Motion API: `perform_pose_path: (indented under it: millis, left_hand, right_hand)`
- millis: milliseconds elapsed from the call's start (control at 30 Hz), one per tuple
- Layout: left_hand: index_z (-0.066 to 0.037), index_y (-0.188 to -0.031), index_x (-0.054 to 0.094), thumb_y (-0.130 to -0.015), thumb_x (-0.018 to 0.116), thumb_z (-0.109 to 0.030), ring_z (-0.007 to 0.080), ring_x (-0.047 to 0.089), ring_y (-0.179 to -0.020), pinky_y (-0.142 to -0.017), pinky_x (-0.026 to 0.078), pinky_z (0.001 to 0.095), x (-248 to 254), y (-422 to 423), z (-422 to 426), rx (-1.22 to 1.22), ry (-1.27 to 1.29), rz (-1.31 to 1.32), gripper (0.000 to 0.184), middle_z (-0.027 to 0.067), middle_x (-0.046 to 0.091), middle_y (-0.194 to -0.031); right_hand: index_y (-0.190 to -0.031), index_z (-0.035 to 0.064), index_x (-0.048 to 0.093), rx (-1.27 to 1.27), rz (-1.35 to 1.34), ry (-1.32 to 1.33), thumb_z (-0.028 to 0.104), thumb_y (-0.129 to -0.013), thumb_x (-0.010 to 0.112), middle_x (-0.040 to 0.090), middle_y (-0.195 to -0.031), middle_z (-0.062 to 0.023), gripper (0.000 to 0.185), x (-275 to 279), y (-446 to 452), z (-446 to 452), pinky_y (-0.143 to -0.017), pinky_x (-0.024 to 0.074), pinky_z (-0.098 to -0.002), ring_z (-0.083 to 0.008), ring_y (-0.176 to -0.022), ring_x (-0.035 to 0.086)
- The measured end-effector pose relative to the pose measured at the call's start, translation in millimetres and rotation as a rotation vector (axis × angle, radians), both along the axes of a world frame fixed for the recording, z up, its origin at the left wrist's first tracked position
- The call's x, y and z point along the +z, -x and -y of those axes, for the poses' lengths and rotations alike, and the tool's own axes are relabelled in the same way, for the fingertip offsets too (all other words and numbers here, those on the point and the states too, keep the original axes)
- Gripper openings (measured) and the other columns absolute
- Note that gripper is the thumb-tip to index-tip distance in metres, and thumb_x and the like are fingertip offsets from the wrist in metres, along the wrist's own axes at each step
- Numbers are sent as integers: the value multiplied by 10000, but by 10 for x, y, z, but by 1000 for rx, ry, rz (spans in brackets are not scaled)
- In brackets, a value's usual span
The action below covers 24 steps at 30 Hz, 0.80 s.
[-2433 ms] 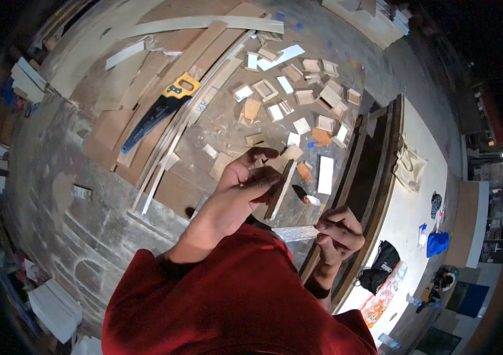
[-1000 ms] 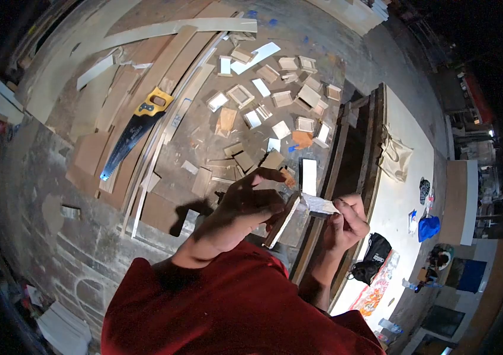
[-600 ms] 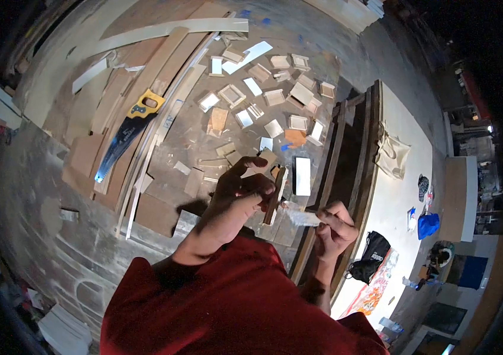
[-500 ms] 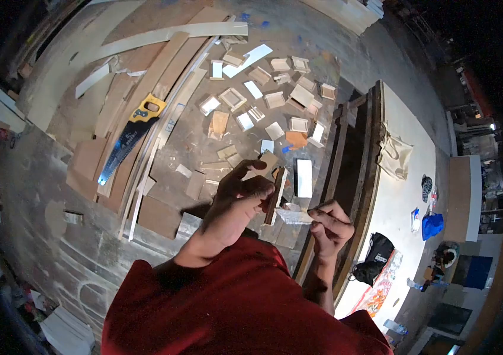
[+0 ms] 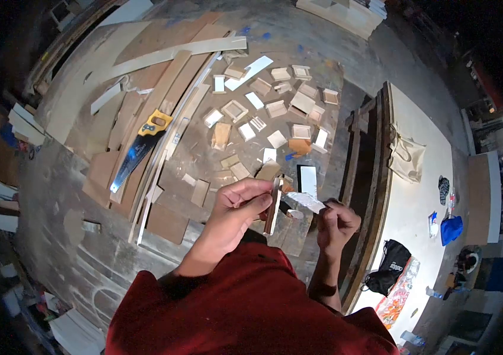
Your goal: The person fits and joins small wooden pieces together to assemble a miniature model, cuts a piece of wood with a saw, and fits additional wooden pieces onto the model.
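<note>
My left hand (image 5: 236,213) grips a small wooden piece (image 5: 273,207) with a pale edge and a brown face, held upright between thumb and fingers. To its right, my right hand (image 5: 337,223) pinches the end of a whitish, crinkled strip (image 5: 306,202). The strip's other end reaches toward the wooden piece; whether they touch cannot be told. Below the hands, a white rectangular piece (image 5: 307,180) lies on the work surface, and beside the strip is a small object with a dark part and a pale end (image 5: 293,213).
Several small wooden frames and blocks (image 5: 275,109) lie scattered ahead. A yellow-handled saw (image 5: 139,148) rests on long boards (image 5: 165,83) at the left. On the right, a white tabletop (image 5: 423,130) bears a cream bag (image 5: 406,158), a black bag (image 5: 389,267) and a blue bag (image 5: 451,229).
The strip, lower and flatter half a second ago, now slants up toward the top of the wooden piece. My left fingers have closed in on that piece. The whole view has shifted slightly.
</note>
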<state>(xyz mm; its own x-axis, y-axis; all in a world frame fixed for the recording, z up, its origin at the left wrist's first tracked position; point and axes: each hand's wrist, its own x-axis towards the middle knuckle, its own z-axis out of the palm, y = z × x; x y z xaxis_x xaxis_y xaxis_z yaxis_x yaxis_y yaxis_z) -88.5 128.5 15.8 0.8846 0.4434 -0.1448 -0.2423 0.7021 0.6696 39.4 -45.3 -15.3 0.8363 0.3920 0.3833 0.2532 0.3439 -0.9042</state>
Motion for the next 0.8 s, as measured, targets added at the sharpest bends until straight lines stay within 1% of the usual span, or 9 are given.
perform_pose_path:
  millis: [67, 100, 333, 400, 533, 633, 700, 733, 800]
  left_hand:
    - [25, -1148, 647, -917, 615, 47, 143, 675, -913, -744, 564, 282, -11, -19, 70, 20, -40, -4, 234, 119, 704, -1061]
    - [25, -1139, 660, -922, 616, 41, 132, 676, -900, -726, 571, 271, 29, -40, 104, 18, -44, 17, 222, 113, 710, -1040]
    - [20, -1127, 669, -914, 639, 23, 114, 671, -880, -711, 557, 253, 88, -84, 309, 5, -110, -25, 216, 99, 715, -1022]
    - [19, -1118, 677, -906, 657, 11, 99, 660, -853, -689, 537, 240, 119, -102, 368, 21, -195, -49, 213, 91, 719, -1001]
    - [20, -1110, 681, -904, 670, -8, 89, 648, -828, -676, 517, 233, 130, -139, 456, 58, -301, -102, 208, 86, 721, -982]
    - [40, -1100, 661, -894, 638, 30, 117, 659, -823, -704, 538, 260, 152, -185, 525, 82, -320, -144, 207, 96, 705, -949]
    - [22, -1095, 673, -912, 659, -12, 80, 630, -786, -662, 502, 239, 180, -211, 571, 80, -274, -166, 186, 65, 709, -938]
    - [22, -1095, 673, -912, 659, -12, 80, 630, -786, -662, 502, 239, 179, -228, 593, 84, -279, -172, 186, 65, 709, -938]
    - [24, -1091, 668, -910, 659, -12, 77, 625, -776, -653, 496, 236, 168, -263, 643, 103, -249, -183, 184, 58, 703, -926]
  right_hand:
    - [-913, -49, 700, 114, -90, 31, 145, -918, 691, 626, -707, -62, 194, -10, -62, 75, -465, 384, -234, -89, -537, 518]
    - [-877, -41, 684, 165, -123, 26, 142, -923, 686, 621, -695, -43, 189, -53, -108, 102, -456, 363, -226, -68, -524, 497]
    - [-817, -18, 658, 190, -297, -16, 141, -936, 672, 586, -672, -4, 199, -112, -233, 196, -441, 314, -213, -38, -497, 438]
    - [-811, -13, 657, 252, -412, -26, 141, -934, 673, 572, -657, 5, 199, -90, -293, 239, -438, 311, -216, -38, -494, 429]
    - [-796, -20, 655, 299, -438, -45, 143, -930, 677, 570, -648, 5, 212, -59, -397, 324, -435, 312, -219, -40, -491, 432]
    - [-787, -23, 670, 270, -408, -8, 138, -921, 687, 574, -646, 3, 210, -98, -458, 399, -452, 339, -221, -53, -502, 465]
    - [-835, -39, 705, 157, -265, 37, 123, -903, 706, 586, -647, -16, 176, -155, -483, 429, -481, 380, -227, -82, -530, 512]
    - [-835, -39, 705, 162, -269, 32, 123, -903, 706, 586, -647, -16, 176, -162, -507, 425, -481, 380, -227, -82, -530, 512]
    - [-913, -47, 728, 154, -48, -55, 98, -883, 718, 602, -649, -45, 148, -165, -545, 426, -502, 400, -234, -114, -547, 538]
